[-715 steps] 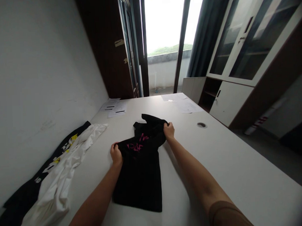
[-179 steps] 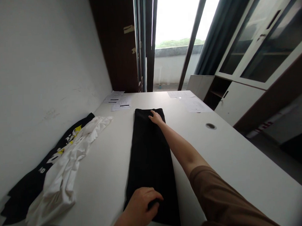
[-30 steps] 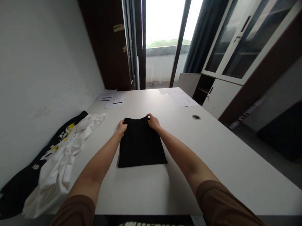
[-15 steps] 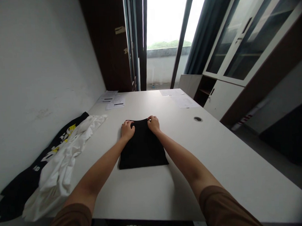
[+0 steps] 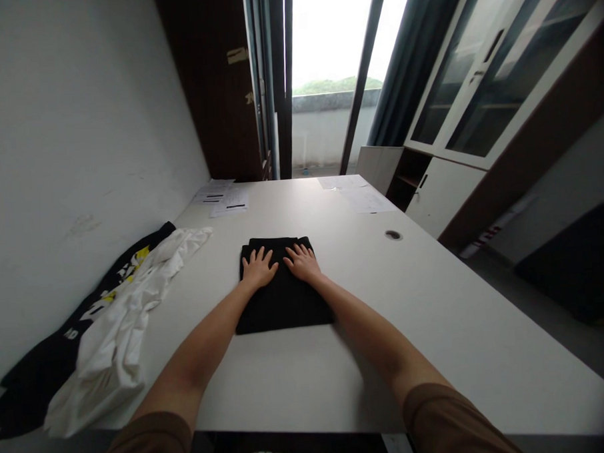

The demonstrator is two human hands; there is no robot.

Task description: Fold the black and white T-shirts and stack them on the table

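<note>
Fingers (image 5: 253, 258) now spread flat | black garment (image 5: 285, 307): near edge crosswise, long axis unclear

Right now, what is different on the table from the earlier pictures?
The black garment, stretched long earlier, now lies folded shorter. The left hand and right hand have let go of its far corners, moved inward and lie spread on top. The white garment and the papers stayed in place.

bright far window (image 5: 328, 38)

a pale wall (image 5: 76, 96) meets a dark brown cupboard (image 5: 205, 70) at left. a dark curtain (image 5: 412, 61) hangs beside the window, near a white glass-doored cabinet (image 5: 496, 91). below, a white table (image 5: 289, 380); at right, grey floor (image 5: 500, 274).
</note>
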